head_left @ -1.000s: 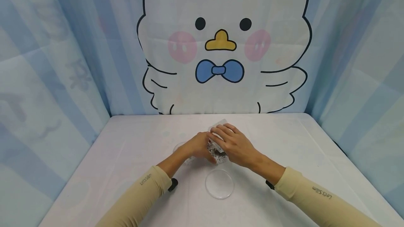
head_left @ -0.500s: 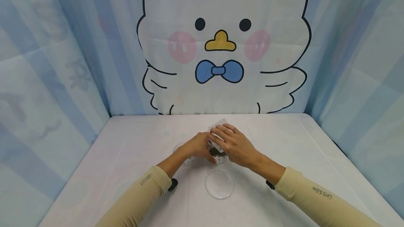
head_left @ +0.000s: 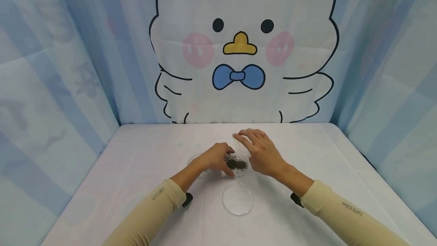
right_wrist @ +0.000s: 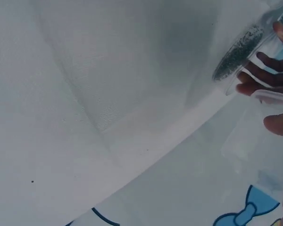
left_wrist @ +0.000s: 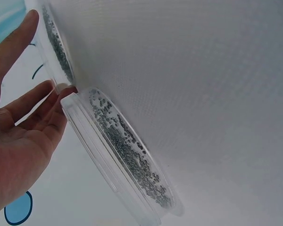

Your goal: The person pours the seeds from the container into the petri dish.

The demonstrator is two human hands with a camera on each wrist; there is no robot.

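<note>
My left hand grips the rim of a clear petri dish, thumb on the near side and fingertips at the far side. Dark grains lie heaped in that dish, with sparser ones around the heap. Just above its far right edge, my right hand holds a clear plastic box, faint in the head view and cut off in the right wrist view. A second petri dish with dark scattered grains stands to the left, partly hidden by my left wrist in the head view.
A round clear lid lies on the white tabletop in front of the dishes. Patterned curtains enclose the table's back and sides.
My right hand has lifted and shifted slightly right with the box, uncovering more of the dish. The dark heap in the dish looks larger. My left hand stays in place.
</note>
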